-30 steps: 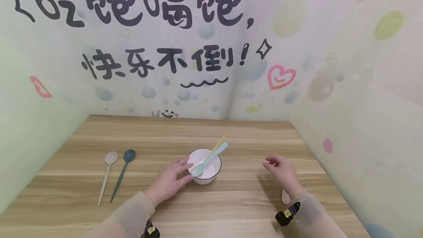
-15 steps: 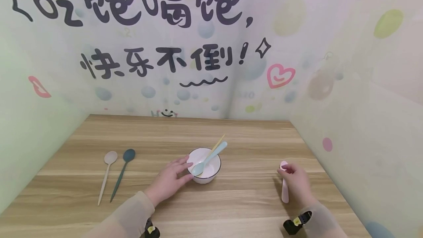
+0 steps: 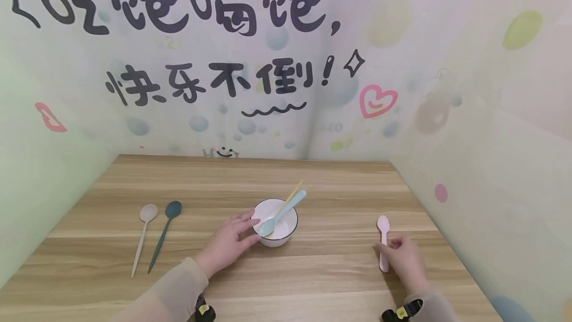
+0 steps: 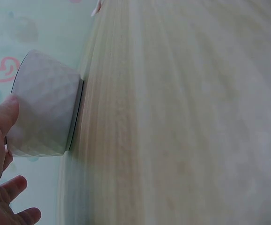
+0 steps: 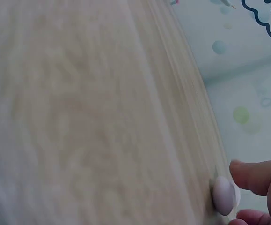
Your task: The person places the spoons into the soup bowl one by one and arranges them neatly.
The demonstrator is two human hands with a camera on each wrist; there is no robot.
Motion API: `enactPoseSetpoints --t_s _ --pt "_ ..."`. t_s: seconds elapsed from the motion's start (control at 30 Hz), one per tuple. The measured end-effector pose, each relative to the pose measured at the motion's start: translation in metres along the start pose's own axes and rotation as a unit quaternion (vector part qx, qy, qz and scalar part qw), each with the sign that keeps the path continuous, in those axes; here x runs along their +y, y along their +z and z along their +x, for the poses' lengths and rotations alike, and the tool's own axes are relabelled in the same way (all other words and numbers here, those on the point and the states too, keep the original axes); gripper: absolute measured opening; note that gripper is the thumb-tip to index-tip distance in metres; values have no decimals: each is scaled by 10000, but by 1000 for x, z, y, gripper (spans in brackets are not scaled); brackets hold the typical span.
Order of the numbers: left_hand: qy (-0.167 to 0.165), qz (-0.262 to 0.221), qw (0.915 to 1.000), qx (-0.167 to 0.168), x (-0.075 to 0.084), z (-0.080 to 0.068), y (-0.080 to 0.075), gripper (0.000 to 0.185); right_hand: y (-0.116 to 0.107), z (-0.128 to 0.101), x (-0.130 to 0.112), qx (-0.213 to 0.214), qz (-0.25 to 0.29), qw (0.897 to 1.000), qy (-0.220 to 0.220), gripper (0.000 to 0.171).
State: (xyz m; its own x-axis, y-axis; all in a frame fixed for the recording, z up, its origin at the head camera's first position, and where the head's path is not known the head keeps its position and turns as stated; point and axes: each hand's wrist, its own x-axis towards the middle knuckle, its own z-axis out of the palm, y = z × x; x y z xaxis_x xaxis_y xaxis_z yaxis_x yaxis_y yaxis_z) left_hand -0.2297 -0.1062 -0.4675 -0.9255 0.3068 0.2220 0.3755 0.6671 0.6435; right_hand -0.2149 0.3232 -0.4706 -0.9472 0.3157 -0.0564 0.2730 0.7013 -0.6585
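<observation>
At the near edge, 2 sleeved forearms reach onto the table (image 3: 339, 272). The right hand (image 3: 404, 260) lies on the wood at the right, its fingers curled over the handle of a pink spoon (image 3: 383, 242); whether they actually pinch it or only rest on it cannot be told. The spoon lies flat on the table, bowl end pointing away from the person. In the right wrist view the pink spoon (image 5: 223, 194) sits between a thumb and a fingertip, close to both.

A little farther in, the left hand (image 3: 228, 245) has its fingers relaxed and spread against the near left side of a white bowl (image 3: 286, 235), touching its wall. The bowl stands upright near the table's middle and holds a light blue spoon (image 3: 281, 215) and a yellow stick (image 3: 292, 195), both leaning out over the far right rim.

Well apart to the left, a beige spoon (image 3: 143, 237) and a dark green spoon (image 3: 163, 235) lie side by side.

Beyond the table stands a wall (image 3: 223, 39) with black characters.
</observation>
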Motion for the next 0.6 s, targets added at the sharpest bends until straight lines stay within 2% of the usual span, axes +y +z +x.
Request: enactPoseSetpoints --t_s 0.1,0.23,0.33,0.6 --pt "-22 2 10000 -6 0 0 0 44 1 -1 1 -91 -44 9999 71 61" --pt "-41 15 10000 -3 0 0 0 44 4 1 2 -150 -94 9998 -33 47" --pt "-41 27 10000 -1 0 0 -1 44 6 2 1 -162 -203 9995 -191 37" --pt "-33 21 10000 13 0 0 0 44 17 5 -4 -71 -306 9969 -723 28"
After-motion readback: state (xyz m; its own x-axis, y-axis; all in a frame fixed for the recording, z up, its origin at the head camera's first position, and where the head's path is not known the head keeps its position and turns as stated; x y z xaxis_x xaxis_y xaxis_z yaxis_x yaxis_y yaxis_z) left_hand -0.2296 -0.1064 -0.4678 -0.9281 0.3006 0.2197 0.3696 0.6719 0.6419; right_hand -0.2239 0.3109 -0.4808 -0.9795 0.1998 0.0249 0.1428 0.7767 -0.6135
